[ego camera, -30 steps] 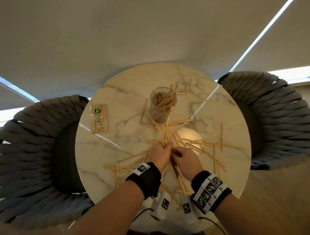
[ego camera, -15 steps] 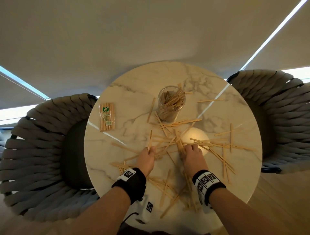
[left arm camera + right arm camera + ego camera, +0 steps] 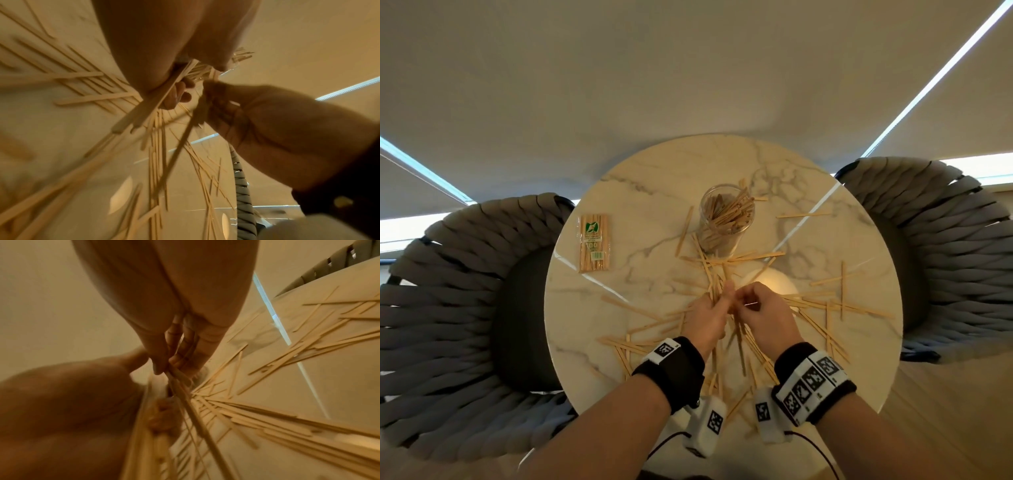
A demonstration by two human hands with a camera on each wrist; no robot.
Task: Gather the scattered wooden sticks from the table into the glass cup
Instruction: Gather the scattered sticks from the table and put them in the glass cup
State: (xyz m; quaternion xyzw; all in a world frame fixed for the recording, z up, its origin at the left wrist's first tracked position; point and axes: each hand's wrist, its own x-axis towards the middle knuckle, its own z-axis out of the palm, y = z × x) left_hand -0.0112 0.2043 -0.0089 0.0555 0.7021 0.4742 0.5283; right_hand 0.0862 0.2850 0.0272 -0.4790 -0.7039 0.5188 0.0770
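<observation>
A glass cup [image 3: 726, 219] holding several wooden sticks stands at the far middle of the round marble table [image 3: 647, 192]. More sticks [image 3: 822, 305] lie scattered across the near and right parts of the top. My left hand [image 3: 710, 308] grips a bundle of sticks [image 3: 154, 104] above the table centre. My right hand [image 3: 760, 310] is right beside it and pinches sticks [image 3: 185, 392] between thumb and fingers. The two hands touch over the pile, a little nearer to me than the cup.
A sealed packet of sticks [image 3: 594, 243] lies on the table's left side. Woven grey chairs stand at the left [image 3: 448, 308] and the right [image 3: 945, 240] of the table. A round bright reflection [image 3: 774, 281] sits on the marble behind my hands.
My hands were apart on the table picking at sticks half a second ago. They have come together again and lifted, each holding sticks.
</observation>
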